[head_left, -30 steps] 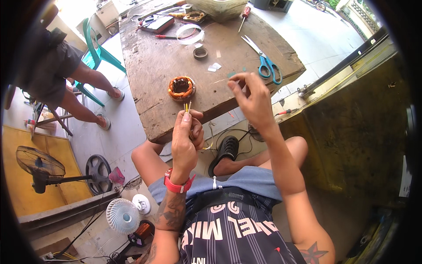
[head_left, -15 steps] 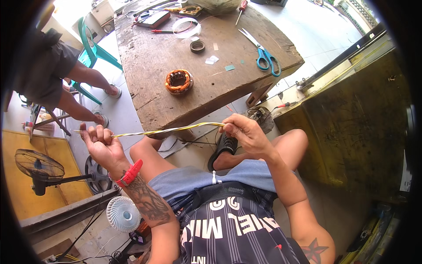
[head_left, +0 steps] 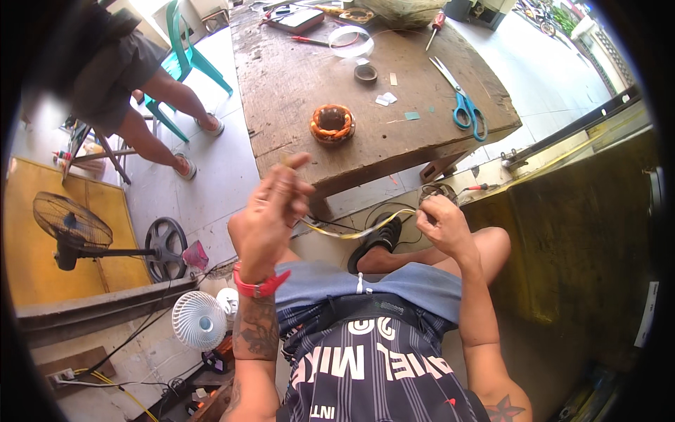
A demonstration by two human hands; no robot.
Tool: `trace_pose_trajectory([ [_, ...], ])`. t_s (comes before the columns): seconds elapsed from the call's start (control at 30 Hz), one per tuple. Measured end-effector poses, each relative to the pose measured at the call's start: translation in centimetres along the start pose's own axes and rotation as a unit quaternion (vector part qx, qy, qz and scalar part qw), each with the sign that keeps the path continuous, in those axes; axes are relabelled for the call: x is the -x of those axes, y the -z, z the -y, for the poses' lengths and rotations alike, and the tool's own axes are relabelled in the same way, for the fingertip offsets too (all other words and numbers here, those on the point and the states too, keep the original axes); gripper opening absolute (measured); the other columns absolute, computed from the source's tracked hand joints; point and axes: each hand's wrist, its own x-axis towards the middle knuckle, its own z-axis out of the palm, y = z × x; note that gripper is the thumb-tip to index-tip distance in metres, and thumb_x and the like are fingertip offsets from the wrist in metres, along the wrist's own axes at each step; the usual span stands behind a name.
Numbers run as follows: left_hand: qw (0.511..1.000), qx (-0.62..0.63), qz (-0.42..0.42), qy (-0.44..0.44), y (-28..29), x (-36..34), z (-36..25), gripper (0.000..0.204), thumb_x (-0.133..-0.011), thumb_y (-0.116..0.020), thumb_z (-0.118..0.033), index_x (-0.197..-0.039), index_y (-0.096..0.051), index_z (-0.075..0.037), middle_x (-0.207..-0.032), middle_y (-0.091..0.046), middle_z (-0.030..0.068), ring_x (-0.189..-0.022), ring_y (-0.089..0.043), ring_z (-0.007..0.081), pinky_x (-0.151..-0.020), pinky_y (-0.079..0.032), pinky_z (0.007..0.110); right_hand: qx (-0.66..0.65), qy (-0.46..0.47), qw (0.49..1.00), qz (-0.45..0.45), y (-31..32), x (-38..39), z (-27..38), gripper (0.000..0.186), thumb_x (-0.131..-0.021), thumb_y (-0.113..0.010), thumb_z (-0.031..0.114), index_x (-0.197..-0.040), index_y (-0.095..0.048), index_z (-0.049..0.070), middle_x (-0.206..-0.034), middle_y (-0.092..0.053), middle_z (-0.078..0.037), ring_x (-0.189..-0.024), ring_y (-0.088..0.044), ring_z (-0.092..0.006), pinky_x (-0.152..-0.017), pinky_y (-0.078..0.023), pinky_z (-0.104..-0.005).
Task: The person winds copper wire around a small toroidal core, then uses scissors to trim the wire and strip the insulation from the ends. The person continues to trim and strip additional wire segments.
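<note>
A twisted pair of yellow and white wires (head_left: 344,236) hangs in a slack curve over my lap. My right hand (head_left: 444,224) is closed on its right end. My left hand (head_left: 275,211), slightly blurred and wearing a red watch, pinches the other end with its fingers together; the tip there is hardly visible. Just beyond the left hand, a ring-shaped copper coil (head_left: 332,133) rests on the wooden table (head_left: 281,105). Blue-handled scissors (head_left: 462,105) lie open at the table's right side.
The table also holds a tape roll (head_left: 365,74), a clear plastic ring (head_left: 351,43), a red screwdriver (head_left: 436,32) and small scraps. At left stand another person (head_left: 151,105), a green chair (head_left: 179,53) and a black fan (head_left: 74,228). A small white fan (head_left: 200,321) sits below.
My left hand has moved right, toward my right hand, and turned. The wires, stretched nearly straight before, now sag. The whole view has shifted, so the table appears farther right.
</note>
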Motion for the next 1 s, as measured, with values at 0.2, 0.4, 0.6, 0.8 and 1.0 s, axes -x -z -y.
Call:
trace_pose_trajectory([
  [0.2, 0.997, -0.01, 0.044, 0.056, -3.2, 2.4, 4.2, 0.023, -0.115, -0.058, -0.029, -0.121, -0.053, -0.007, -0.094, -0.073, 0.0065, -0.069, -0.052, 0.0025, -0.061, -0.042, 0.018, 0.079, 0.053, 0.993, -0.072, -1.4, 0.3, 0.7, 0.013, -0.094, -0.074, 0.016, -0.099, -0.073, 0.004, -0.09, -0.065, -0.013, -0.089, -0.064, -0.0346, -0.085, -0.053, -0.0447],
  [0.4, 0.997, -0.016, 0.076, 0.012, -3.8, 3.1, 5.7, 0.021, -0.115, -0.057, -0.027, -0.121, -0.053, -0.007, -0.094, -0.073, 0.0084, -0.068, -0.047, 0.0023, -0.061, -0.04, 0.019, -0.301, -0.038, 0.95, -0.068, -0.3, -1.3, 6.2, 0.026, -0.105, -0.075, 0.021, -0.121, -0.074, 0.0, -0.109, -0.071, -0.005, -0.102, -0.069, -0.011, -0.09, -0.055, -0.0275],
  [0.6, 0.998, -0.03, 0.057, -0.007, -4.9, 3.5, 6.6, 0.019, -0.114, -0.058, -0.025, -0.121, -0.056, -0.007, -0.096, -0.071, 0.0065, -0.069, -0.052, 0.0031, -0.059, -0.043, 0.021, -0.465, -0.082, 0.879, -0.061, -1.8, -3.1, 10.3, 0.026, -0.102, -0.077, 0.021, -0.116, -0.076, -0.001, -0.105, -0.077, -0.007, -0.097, -0.072, -0.0129, -0.086, -0.057, -0.0284],
  [0.8, 0.997, -0.061, 0.04, -0.039, -4.5, 3.4, 7.1, 0.017, -0.113, -0.061, -0.023, -0.117, -0.061, -0.007, -0.098, -0.071, 0.0048, -0.073, -0.058, 0.0041, -0.062, -0.048, 0.022, -0.504, -0.101, 0.857, -0.03, -1.6, -3.8, 10.3, 0.023, -0.101, -0.078, 0.018, -0.111, -0.076, -0.003, -0.101, -0.078, -0.008, -0.094, -0.073, -0.0126, -0.085, -0.058, -0.0289],
  [1.0, 0.988, -0.127, 0.09, -0.002, -3.8, 3.0, 6.7, 0.016, -0.115, -0.056, -0.019, -0.119, -0.058, -0.004, -0.1, -0.072, 0.0071, -0.072, -0.061, 0.0062, -0.064, -0.051, 0.023, -0.426, -0.045, 0.902, -0.05, -2.4, -3.5, 10.5, 0.018, -0.101, -0.078, 0.015, -0.109, -0.075, -0.001, -0.099, -0.075, -0.007, -0.092, -0.068, -0.0125, -0.085, -0.055, -0.0281],
])
